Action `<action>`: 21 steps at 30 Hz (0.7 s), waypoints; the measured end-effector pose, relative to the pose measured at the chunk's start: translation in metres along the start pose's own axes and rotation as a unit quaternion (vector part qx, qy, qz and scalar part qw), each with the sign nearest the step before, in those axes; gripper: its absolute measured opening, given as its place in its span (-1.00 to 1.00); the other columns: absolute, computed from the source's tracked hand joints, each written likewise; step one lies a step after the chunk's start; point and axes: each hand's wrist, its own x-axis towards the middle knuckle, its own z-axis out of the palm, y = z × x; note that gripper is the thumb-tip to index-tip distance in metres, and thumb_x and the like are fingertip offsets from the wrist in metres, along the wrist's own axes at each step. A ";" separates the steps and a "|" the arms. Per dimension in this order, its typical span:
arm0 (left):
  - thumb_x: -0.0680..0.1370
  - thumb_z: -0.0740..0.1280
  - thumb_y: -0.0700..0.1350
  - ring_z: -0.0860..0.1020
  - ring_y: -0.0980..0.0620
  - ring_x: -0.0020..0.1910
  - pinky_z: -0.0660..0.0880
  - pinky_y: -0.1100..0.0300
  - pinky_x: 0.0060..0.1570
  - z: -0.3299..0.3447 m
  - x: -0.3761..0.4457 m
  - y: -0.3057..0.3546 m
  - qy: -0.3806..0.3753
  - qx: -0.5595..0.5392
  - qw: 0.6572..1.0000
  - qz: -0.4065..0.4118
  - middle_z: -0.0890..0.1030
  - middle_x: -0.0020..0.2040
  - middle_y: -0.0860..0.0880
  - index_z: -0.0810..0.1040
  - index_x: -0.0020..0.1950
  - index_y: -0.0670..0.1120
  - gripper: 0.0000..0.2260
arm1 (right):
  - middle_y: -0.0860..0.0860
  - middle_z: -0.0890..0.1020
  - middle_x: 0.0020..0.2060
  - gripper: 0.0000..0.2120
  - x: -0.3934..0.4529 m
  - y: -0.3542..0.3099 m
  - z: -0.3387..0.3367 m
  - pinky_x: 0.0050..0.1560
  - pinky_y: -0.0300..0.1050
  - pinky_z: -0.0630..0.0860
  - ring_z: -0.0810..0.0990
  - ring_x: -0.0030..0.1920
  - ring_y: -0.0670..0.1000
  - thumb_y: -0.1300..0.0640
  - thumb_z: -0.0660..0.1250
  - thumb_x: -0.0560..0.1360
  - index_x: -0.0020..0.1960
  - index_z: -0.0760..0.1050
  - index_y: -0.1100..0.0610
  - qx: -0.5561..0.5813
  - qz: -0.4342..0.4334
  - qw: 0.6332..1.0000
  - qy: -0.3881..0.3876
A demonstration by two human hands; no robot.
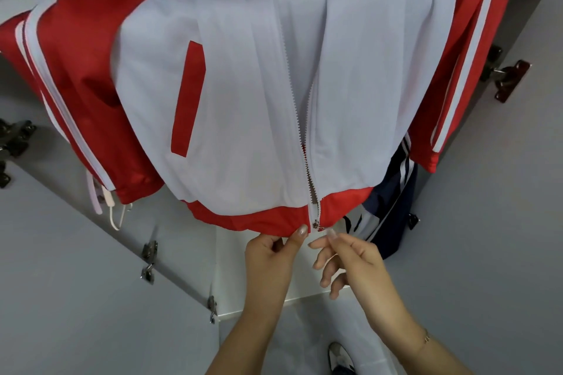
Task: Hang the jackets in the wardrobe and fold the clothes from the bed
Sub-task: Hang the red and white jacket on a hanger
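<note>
A red and white jacket [243, 94] hangs in front of me inside the wardrobe, its white zip mostly parted. My left hand [271, 256] pinches the red hem just left of the zip's bottom end. The zip slider [316, 225] sits at the hem, and my right hand [350, 262] pinches its pull tab between thumb and forefinger, the other fingers loosely spread. The hanger at the collar is mostly hidden by the top of the frame.
A dark navy garment with white stripes [393, 201] hangs behind the jacket on the right. Grey wardrobe doors [76, 298] stand open on both sides, with metal hinges [505, 79]. A white shelf edge [262, 307] lies below the hem. A shoe [341, 356] shows at the floor.
</note>
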 end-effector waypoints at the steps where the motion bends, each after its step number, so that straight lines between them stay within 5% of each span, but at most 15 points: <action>1: 0.46 0.48 -0.06 0.29 0.11 -0.46 0.34 0.35 -0.38 0.000 0.000 0.000 -0.004 -0.007 1.000 0.000 0.34 -0.51 0.01 0.47 -0.44 -0.11 -0.67 | 0.12 0.57 -0.38 -0.75 0.002 -0.001 0.000 -0.56 -0.16 0.46 0.51 -0.50 0.04 0.14 0.21 0.63 -0.05 0.61 0.24 -0.009 0.005 1.000 0.001; 5: 0.47 0.47 -0.05 0.35 0.05 -0.39 0.38 0.31 -0.32 -0.001 -0.003 0.001 -0.021 -0.016 1.000 -0.001 0.41 -0.43 -0.21 0.58 -0.35 -0.16 -0.74 | 0.15 0.58 -0.23 -0.77 0.005 -0.003 0.002 -0.49 -0.07 0.53 0.59 -0.42 0.11 -0.01 0.37 0.53 -0.03 0.52 0.16 -0.055 -0.002 0.998 0.012; 9: 0.47 0.47 -0.07 0.26 0.11 -0.46 0.30 0.35 -0.39 -0.002 -0.002 0.002 -0.019 0.004 1.000 0.004 0.30 -0.51 0.02 0.48 -0.48 -0.03 -0.66 | 0.14 0.60 -0.28 -0.64 0.007 -0.008 0.003 -0.52 -0.08 0.53 0.60 -0.44 0.12 -0.05 0.38 0.49 -0.11 0.48 0.28 -0.039 -0.010 0.999 -0.006; 14: 0.46 0.48 -0.06 0.26 0.09 -0.45 0.31 0.32 -0.39 -0.004 0.000 -0.001 -0.007 0.001 1.000 0.016 0.31 -0.49 -0.04 0.46 -0.35 -0.32 -0.61 | 0.13 0.56 -0.45 -0.58 0.006 -0.013 0.002 -0.51 -0.16 0.52 0.57 -0.50 0.04 -0.07 0.33 0.44 -0.09 0.53 0.34 -0.008 0.018 0.998 -0.062; 18: 0.47 0.48 -0.09 0.25 0.11 -0.46 0.29 0.32 -0.40 -0.004 0.000 0.001 -0.007 0.003 1.000 0.019 0.30 -0.51 0.00 0.45 -0.43 -0.21 -0.64 | 0.08 0.54 -0.44 -0.53 0.007 -0.008 0.000 -0.51 -0.16 0.49 0.51 -0.48 0.00 -0.07 0.33 0.48 -0.06 0.55 0.39 0.014 0.051 0.996 -0.078; 21: 0.46 0.49 -0.10 0.25 0.12 -0.48 0.29 0.35 -0.41 -0.005 0.001 0.001 0.003 0.015 0.999 0.028 0.29 -0.52 0.00 0.41 -0.45 -0.16 -0.62 | 0.05 0.50 -0.39 -0.72 0.006 -0.005 -0.003 -0.51 -0.17 0.45 0.48 -0.42 -0.04 0.03 0.37 0.49 -0.10 0.63 0.28 0.037 0.076 0.994 -0.076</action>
